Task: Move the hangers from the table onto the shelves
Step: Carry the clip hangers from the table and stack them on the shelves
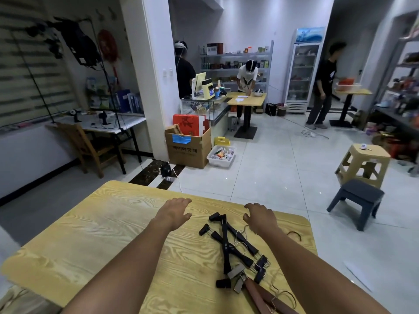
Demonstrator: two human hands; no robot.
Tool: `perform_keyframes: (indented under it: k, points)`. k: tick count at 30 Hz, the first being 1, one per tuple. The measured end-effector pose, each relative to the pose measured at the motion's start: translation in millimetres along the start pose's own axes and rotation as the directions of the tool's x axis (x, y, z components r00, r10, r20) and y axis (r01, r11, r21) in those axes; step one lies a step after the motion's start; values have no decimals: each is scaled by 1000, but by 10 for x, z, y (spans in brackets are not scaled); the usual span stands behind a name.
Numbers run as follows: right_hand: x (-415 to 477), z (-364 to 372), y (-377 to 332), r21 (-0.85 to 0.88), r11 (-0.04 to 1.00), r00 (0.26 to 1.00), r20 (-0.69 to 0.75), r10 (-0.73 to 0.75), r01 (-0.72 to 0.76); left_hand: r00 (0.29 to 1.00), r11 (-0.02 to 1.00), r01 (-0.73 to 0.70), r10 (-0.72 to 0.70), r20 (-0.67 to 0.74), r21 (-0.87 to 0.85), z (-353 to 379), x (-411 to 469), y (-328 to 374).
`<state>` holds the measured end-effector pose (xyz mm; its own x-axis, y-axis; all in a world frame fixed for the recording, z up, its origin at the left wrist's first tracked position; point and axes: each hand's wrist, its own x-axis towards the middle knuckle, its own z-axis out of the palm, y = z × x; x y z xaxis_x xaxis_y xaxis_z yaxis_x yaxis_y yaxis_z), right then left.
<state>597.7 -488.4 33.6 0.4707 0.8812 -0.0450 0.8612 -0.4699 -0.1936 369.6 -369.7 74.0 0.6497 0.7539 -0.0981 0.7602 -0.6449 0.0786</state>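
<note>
Several black clip hangers [233, 242] lie crossed in a heap on the yellow wood-grain table [95, 241], right of centre. Brown wooden hangers [260, 295] lie at the near edge just below them. My left hand [175, 210] hovers over the table left of the heap, fingers spread, holding nothing. My right hand [258, 215] is beyond the heap's upper right end, fingers curled downward and empty. Dark shelves [401, 87] full of goods stand along the right wall.
A grey step stool [357, 201] and a beige plastic stool [364, 163] stand on the tiled floor to the right. A cardboard box [188, 146] and white bin [221, 156] sit ahead. Three people stand at the back near tables and a fridge [302, 69].
</note>
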Motion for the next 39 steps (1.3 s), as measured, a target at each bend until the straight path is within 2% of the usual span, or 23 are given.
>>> perform_keyframes:
  k: [8,18,24,31,39]
  points:
    - [444,416,144,32,998,993,110,50,-54,981,990,-138,140,131,-24,521,753,161]
    - [749,797,616,17,990,973,188,132,-138,905,940,-341,334,262,-19,1192,1378,491]
    - [798,949,837,-14,986,964,207,165,-166,828,871,-483,419,373,93,1623,1709,649]
    - [739,1148,940,-11,972,941,251,229,-234,726,745,-638,497,475,194,2033,1862,702]
    - [701,1313,867,-20,964,922,286,261,-267,701,672,-691,534,473,266,2135,1950,624]
